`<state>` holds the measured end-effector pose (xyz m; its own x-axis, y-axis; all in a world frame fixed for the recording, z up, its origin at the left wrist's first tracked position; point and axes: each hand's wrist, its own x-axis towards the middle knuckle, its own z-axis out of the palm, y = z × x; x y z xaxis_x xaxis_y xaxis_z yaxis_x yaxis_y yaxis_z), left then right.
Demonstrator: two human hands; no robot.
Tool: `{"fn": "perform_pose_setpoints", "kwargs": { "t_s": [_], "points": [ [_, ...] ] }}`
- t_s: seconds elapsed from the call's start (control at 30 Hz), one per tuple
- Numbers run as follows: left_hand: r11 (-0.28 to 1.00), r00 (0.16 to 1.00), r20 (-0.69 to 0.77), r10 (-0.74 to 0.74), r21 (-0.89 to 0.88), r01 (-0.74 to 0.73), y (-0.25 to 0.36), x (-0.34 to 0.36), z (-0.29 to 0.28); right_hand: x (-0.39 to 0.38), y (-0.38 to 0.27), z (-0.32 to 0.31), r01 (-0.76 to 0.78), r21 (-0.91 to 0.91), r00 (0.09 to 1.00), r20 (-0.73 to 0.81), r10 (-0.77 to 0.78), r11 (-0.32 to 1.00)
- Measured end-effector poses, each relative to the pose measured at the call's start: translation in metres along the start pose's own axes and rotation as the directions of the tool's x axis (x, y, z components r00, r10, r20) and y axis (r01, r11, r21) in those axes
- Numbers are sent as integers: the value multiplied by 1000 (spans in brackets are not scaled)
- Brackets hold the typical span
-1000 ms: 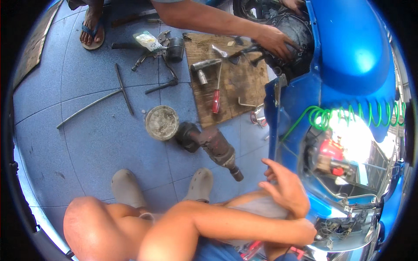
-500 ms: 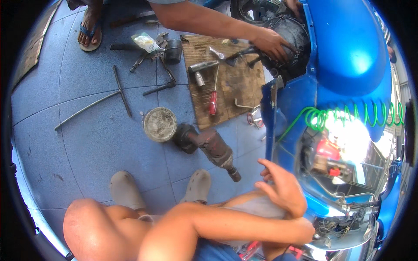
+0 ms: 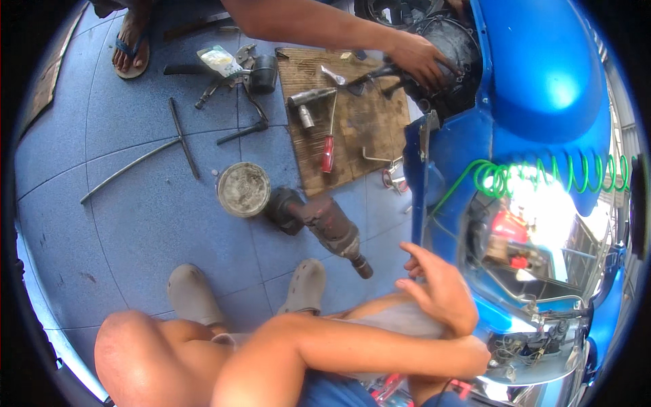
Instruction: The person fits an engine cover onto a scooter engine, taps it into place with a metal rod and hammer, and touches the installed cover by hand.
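My right hand [image 3: 441, 292] is held out beside the blue scooter body panel [image 3: 434, 234], empty, its fingers loosely spread and pointing left and away. My left forearm reaches across my lap, and my left hand [image 3: 477, 358] lies against my right wrist, its fingers hidden. A co-worker's hand [image 3: 424, 61] rests on the dark engine casing [image 3: 458, 51] at the top. Just beyond my feet lies a grimy cordless impact wrench [image 3: 332, 227] with a socket on its nose. Next to it is a round pan [image 3: 244, 190].
A wooden board [image 3: 366, 129] carries a red-handled screwdriver [image 3: 328, 154], sockets and a hammer-like tool. A T-handle wrench [image 3: 156, 152] and a cluster of metal parts with a black cup [image 3: 263, 73] lie on blue tiles. A green coiled hose [image 3: 542, 178] hangs across the scooter.
The whole view has shifted slightly, so the floor things appear a little higher and further left. My hands and the co-worker's hand keep nearly the same pose.
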<state>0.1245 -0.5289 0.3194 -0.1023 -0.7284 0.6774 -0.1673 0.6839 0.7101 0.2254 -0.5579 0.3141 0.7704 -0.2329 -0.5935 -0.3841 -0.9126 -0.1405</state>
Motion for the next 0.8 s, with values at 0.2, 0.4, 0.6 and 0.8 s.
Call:
{"fn": "perform_pose_setpoints", "kwargs": {
  "t_s": [0.2, 0.4, 0.6, 0.8],
  "points": [
    [1000, 1000, -8, 2, 21, -2, 0, 5, 9, -3, 1, 0, -12, 2, 1000, -1, 12, 1000],
    [999, 1000, 17, 13, -46, -12, 1, 0, 3, -5, 3, 0, -3, -21, 1000, -5, 3, 1000],
    [1000, 999, -36, 15, -24, -16, -2, -5, 6, -6, 7, 3, 24, 5, 1000, -13, -24, 1000],
    [1000, 999, -43, 15, -15, -16, -4, -9, 3, -6, 7, 1, 46, -5, 999, -15, -46, 999]
  ]
}}
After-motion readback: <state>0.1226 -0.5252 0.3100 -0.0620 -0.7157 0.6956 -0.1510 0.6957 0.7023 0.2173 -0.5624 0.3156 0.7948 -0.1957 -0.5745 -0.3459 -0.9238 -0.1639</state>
